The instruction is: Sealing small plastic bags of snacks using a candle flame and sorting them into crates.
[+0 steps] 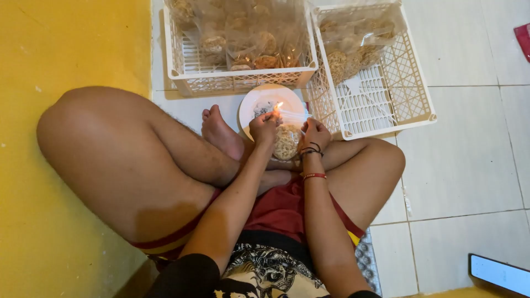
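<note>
I sit cross-legged on a tiled floor. Both hands hold a small clear plastic bag of round pale crackers (286, 142) over a white plate (259, 99). My left hand (264, 126) pinches the bag's top edge right beside a small flame (279, 105) that burns on the plate. My right hand (315, 132), with dark and red bracelets at the wrist, grips the other end of the bag's top.
Two white plastic crates stand ahead: the left crate (237, 80) is full of packed cracker bags, the right crate (386, 94) holds a few at its far end. A yellow wall (72, 44) is on my left. A phone (499, 273) lies bottom right.
</note>
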